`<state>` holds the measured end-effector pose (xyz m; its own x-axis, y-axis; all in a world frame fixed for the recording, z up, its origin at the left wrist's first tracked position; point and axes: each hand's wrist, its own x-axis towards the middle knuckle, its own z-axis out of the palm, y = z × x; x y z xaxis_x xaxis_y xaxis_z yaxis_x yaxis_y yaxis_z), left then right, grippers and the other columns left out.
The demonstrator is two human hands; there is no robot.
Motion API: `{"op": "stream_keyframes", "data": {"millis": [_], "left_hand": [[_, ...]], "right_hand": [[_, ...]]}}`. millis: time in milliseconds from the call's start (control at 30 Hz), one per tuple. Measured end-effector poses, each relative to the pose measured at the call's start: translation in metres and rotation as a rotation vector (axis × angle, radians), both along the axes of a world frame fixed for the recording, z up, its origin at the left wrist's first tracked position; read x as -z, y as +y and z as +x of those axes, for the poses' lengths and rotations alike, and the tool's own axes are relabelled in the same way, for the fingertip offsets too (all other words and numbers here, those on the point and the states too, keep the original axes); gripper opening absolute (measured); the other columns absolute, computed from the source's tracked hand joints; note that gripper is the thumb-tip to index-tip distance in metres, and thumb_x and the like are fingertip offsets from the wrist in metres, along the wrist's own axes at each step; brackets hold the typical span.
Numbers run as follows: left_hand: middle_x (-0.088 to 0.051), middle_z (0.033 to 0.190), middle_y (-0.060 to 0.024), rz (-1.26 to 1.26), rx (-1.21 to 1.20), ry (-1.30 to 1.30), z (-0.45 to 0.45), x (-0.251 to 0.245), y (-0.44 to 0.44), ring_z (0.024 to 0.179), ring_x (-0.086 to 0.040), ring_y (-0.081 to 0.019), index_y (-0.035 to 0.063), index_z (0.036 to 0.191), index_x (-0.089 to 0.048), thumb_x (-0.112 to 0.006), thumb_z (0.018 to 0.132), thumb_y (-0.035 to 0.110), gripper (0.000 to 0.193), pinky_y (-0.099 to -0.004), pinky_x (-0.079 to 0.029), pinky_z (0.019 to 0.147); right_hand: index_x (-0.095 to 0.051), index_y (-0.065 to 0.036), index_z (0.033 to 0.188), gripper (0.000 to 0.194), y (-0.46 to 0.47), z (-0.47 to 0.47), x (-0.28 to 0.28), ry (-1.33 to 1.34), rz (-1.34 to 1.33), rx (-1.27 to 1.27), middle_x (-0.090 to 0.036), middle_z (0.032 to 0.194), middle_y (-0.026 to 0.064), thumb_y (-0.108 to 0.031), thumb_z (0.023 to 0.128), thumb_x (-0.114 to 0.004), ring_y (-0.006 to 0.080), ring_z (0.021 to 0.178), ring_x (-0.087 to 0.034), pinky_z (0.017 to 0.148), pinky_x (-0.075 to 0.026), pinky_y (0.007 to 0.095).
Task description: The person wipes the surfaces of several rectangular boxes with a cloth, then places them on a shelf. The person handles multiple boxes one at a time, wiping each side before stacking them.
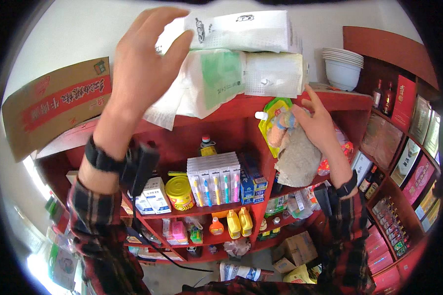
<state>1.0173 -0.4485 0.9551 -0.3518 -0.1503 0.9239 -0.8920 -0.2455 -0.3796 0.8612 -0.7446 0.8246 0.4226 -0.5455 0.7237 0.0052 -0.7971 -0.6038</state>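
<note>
My left hand (147, 59) is raised at the upper left with thumb and fingers apart, beside white printed plastic packages (247, 35) stacked on the shelf top. Below them lie a package with a green patch (221, 75) and a white textured package (273, 75). My right hand (313, 118) is at that package's lower right corner, an index finger near its edge. A grey cloth (299, 158) hangs under the right palm, with a peach and blue striped cloth piece (280, 129) beside it. Behind is a yellow-green spouted pouch (271, 125). How the right hand holds the cloth is unclear.
The red wooden shelf (221, 110) holds boxed toothbrushes (214, 180), a yellow tin (179, 193) and yellow bottles (240, 223). A cardboard box (59, 103) stands at left, stacked white bowls (341, 70) at right. Bottles and gift boxes fill the right-hand shelves. An open carton (299, 249) sits below.
</note>
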Motion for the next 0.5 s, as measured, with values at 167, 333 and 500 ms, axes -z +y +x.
{"op": "stream_keyframes", "data": {"millis": [167,333,500], "left_hand": [[-0.067,0.110,-0.0163,-0.044,-0.063,-0.104,0.000,0.091,0.045,0.100,-0.065,-0.0341,0.0015,0.111,-0.065,-0.071,0.074,-0.004,0.038,-0.0390,-0.053,0.084],[-0.062,0.119,-0.0185,0.353,0.179,0.240,0.010,0.207,0.049,0.105,-0.062,-0.0354,0.0031,0.115,-0.064,-0.078,0.070,0.000,0.047,-0.0433,-0.052,0.088],[-0.047,0.141,-0.0239,0.782,0.436,1.096,0.006,0.308,0.012,0.133,-0.046,-0.0385,0.0006,0.150,-0.035,-0.088,0.072,0.031,0.099,-0.0430,-0.037,0.112]], "right_hand": [[-0.036,-0.008,0.152,0.072,0.015,-0.002,0.051,0.002,0.012,-0.156,-0.063,0.125,0.0210,-0.026,0.091,-0.068,0.0273,0.115,-0.062,0.098,-0.047,0.0367],[-0.039,-0.007,0.150,0.063,0.050,0.012,0.116,0.170,0.181,-0.456,-0.064,0.121,0.0129,-0.016,0.094,-0.065,0.0169,0.104,-0.061,0.088,-0.050,0.0314],[-0.036,-0.009,0.152,0.062,0.101,0.024,0.154,0.321,0.288,-0.791,-0.066,0.118,0.0105,-0.014,0.097,-0.064,0.0100,0.103,-0.058,0.089,-0.048,0.0287]]}}
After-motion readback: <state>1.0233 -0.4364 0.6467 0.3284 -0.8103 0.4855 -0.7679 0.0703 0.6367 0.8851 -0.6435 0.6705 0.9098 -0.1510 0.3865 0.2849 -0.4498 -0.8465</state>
